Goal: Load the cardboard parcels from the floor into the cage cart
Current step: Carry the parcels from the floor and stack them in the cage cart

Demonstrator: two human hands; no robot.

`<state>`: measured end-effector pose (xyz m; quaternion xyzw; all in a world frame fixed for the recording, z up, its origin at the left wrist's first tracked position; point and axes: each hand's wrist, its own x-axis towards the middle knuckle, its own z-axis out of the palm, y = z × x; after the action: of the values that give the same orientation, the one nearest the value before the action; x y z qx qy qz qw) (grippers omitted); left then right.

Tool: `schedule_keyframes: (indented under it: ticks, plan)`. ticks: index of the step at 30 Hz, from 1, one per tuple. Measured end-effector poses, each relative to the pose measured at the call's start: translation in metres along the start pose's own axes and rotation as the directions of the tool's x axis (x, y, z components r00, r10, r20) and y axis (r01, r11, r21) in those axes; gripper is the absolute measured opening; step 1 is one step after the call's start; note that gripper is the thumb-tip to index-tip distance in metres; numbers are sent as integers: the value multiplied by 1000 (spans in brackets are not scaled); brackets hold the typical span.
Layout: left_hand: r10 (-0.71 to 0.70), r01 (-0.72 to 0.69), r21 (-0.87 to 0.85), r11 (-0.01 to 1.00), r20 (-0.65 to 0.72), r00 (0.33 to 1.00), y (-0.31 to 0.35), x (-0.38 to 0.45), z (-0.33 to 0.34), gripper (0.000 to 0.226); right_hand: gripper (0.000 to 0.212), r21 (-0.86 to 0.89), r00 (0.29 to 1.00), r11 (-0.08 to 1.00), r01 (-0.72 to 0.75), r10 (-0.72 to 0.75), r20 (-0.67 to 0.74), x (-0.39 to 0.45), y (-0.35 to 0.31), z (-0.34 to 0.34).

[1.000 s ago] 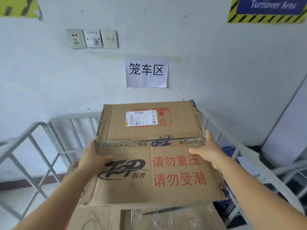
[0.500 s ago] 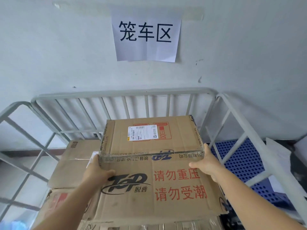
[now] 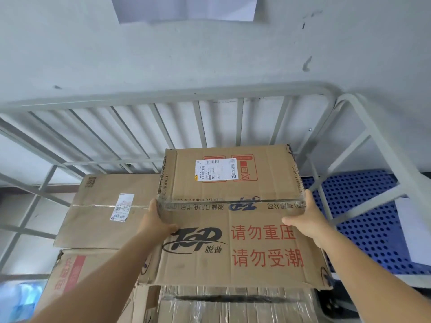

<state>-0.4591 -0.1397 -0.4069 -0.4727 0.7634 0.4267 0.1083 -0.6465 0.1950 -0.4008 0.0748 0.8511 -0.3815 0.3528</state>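
Nearest the camera, both forearms reach forward and up to the held parcel (image 3: 233, 217), a flat cardboard box printed with a dark logo and red characters. The left hand (image 3: 155, 223) grips the box's left edge with its thumb laid on the near face and its fingers wrapped out of sight behind, and the right hand (image 3: 307, 220) grips the right edge the same way, so both sets of fingers are clamped on the held parcel. Compared with half a second ago the box sits lower against the cage cart (image 3: 163, 96): its far edge, which then overlapped the bars just under the top rail, now lies well below that rail, over the parcels already inside. Directly beneath the held parcel is a tape-wrapped parcel (image 3: 233, 304); whether the two touch cannot be told. Left of the held parcel lies a brown parcel (image 3: 100, 206) with a white label, stacked on a parcel with red print (image 3: 70, 273). Right of the held parcel, past the cart's side bars, a blue perforated panel (image 3: 363, 220) shows more fully than before. Beyond the cart's top rail the wall sign (image 3: 184, 8) has slid upward until only its lower edge remains in frame.
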Motion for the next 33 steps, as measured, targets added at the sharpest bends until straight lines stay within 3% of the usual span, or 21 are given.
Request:
schedule_keyframes:
  ticks: [11, 15, 25, 29, 33]
  plan:
    - [6, -5, -30, 1000, 47, 999, -1, 82, 69, 113, 114, 20, 999, 1000, -10, 11, -52, 109, 25, 17]
    - [55, -55, -5, 998, 29, 998, 5, 105, 81, 103, 105, -3, 996, 1000, 21, -21, -90, 130, 27, 16]
    - [132, -130, 35, 991, -48, 990, 7, 104, 96, 94, 102, -43, 985, 999, 18, -25, -172, 144, 25, 7]
    - [76, -75, 62, 995, -18, 997, 7, 111, 95, 104, 104, -98, 986, 995, -14, -3, -167, 142, 21, 6]
    - [24, -20, 77, 997, -41, 999, 8, 113, 97, 103, 84, -211, 980, 973, -89, 48, -191, 134, 15, 9]
